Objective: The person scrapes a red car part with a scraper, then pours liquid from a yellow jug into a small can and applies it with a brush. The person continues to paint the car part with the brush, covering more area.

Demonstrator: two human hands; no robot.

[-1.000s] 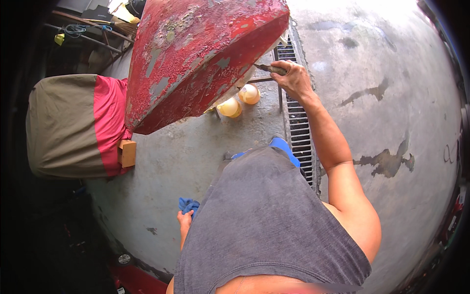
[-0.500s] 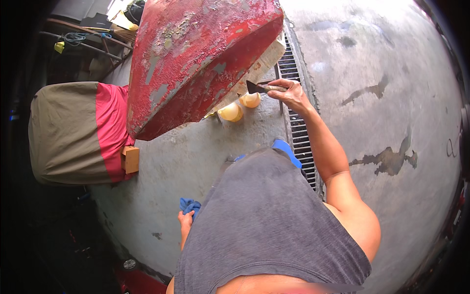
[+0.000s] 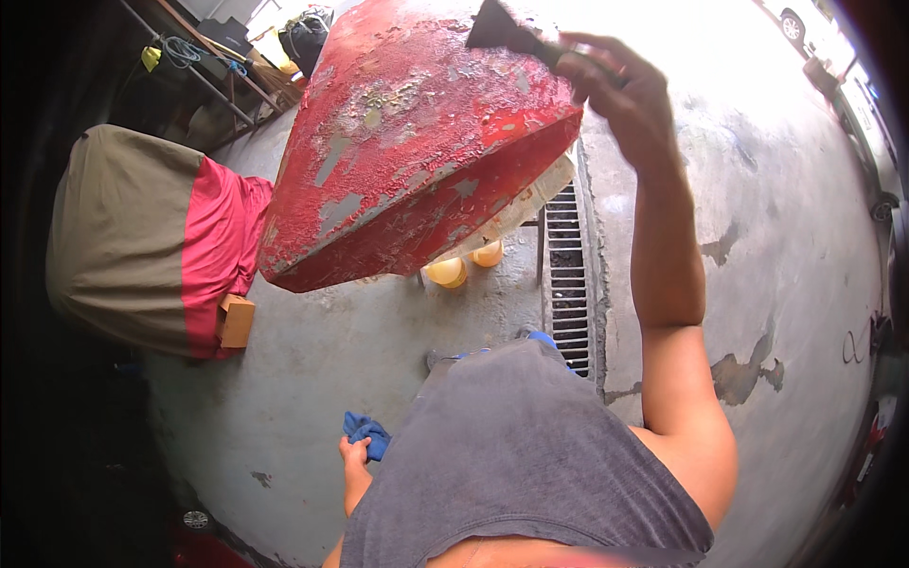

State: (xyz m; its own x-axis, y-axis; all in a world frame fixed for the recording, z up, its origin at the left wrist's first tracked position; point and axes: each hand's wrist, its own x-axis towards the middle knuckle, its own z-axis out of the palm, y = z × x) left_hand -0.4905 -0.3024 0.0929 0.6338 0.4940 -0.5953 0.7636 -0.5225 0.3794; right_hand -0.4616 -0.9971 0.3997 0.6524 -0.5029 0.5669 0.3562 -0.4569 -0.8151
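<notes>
A large red panel [image 3: 379,161] with blistered, peeling paint and grey bare patches is propped up in front of me. My right hand [image 3: 630,95] is raised beside its upper right part, fingers wrapped round the handle of a scraper [image 3: 504,33]. The scraper's wide dark blade points left, over the upper part of the panel; I cannot tell whether it touches. Low at my left side, my left hand [image 3: 355,450] grips a crumpled blue cloth [image 3: 365,431].
Under the panel stand two yellowish buckets [image 3: 447,273]. A floor drain grate [image 3: 565,293] runs alongside. At left, a brown and pink cover [image 3: 133,237] drapes a bulky object, next to a small cardboard box [image 3: 236,320]. A metal rack [image 3: 204,76] stands behind; a parked car [image 3: 793,26] is far right.
My right hand has lifted the scraper up from beside the panel's lower edge to over its upper part. My view has tilted up. The left hand still holds the cloth.
</notes>
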